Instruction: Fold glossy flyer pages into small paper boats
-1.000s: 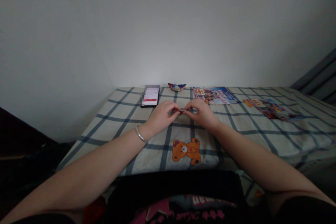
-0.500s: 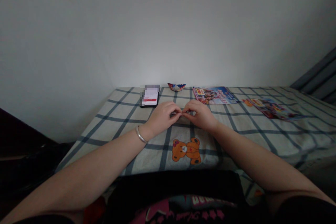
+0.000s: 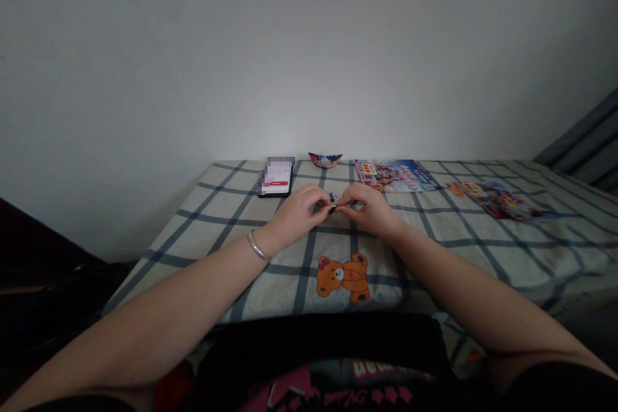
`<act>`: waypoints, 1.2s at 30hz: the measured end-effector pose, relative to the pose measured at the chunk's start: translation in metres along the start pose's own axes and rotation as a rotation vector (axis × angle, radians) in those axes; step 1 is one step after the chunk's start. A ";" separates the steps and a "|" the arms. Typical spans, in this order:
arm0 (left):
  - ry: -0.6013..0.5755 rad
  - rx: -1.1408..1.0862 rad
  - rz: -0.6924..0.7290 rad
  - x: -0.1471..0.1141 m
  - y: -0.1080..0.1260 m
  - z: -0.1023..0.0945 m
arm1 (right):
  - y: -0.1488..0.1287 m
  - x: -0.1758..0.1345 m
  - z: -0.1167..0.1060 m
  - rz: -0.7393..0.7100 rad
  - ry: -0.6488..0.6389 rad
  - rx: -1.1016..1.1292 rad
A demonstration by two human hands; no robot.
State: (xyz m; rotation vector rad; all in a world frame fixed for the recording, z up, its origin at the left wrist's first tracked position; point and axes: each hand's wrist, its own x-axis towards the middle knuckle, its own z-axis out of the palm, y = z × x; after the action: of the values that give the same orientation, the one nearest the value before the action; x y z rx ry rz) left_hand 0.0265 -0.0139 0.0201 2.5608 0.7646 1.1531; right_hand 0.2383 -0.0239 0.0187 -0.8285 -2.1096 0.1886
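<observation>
My left hand (image 3: pixel 303 211) and my right hand (image 3: pixel 371 211) meet above the checked cloth, fingertips nearly touching. Pinched between them is a small piece of folded printed paper (image 3: pixel 334 198), dark and pinkish where it shows. Most of it is hidden by the fingers, so its full shape cannot be made out. A silver bangle (image 3: pixel 257 246) circles my left wrist. Beyond the hands, close to the wall, stands a folded paper boat (image 3: pixel 325 160) in red and blue print with a pale middle.
A phone (image 3: pixel 277 179) with its screen lit lies left of the hands. Two printed leaflets, one nearer (image 3: pixel 396 175) and one farther right (image 3: pixel 506 201), rest on the checked tablecloth (image 3: pixel 217 219). A white wall (image 3: pixel 309 64) closes off the back.
My fingertips have parted slightly, and more of the folded paper now shows between them. The phone, paper boat and leaflets are where they were.
</observation>
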 end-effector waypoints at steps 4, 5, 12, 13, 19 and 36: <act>0.016 -0.010 -0.027 0.000 0.000 0.001 | 0.000 0.000 0.001 -0.020 0.026 0.040; 0.020 -0.017 -0.030 -0.001 0.000 0.001 | 0.001 -0.001 0.001 -0.012 0.030 0.045; 0.057 -0.051 -0.077 -0.001 -0.010 0.002 | 0.009 -0.002 0.003 0.102 0.061 0.038; 0.059 -0.048 -0.076 -0.001 -0.011 0.002 | 0.010 -0.002 0.003 0.111 0.064 0.038; -0.005 -0.018 -0.048 -0.002 -0.016 0.003 | 0.010 -0.002 0.005 0.209 -0.004 0.016; -0.120 0.313 -0.055 -0.002 -0.006 -0.002 | 0.000 -0.001 -0.006 0.253 -0.072 -0.310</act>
State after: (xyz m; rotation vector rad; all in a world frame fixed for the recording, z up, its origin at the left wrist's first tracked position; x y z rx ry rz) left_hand 0.0221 -0.0099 0.0181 2.8070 1.0508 0.9142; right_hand 0.2430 -0.0253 0.0220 -1.2912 -2.1263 0.0223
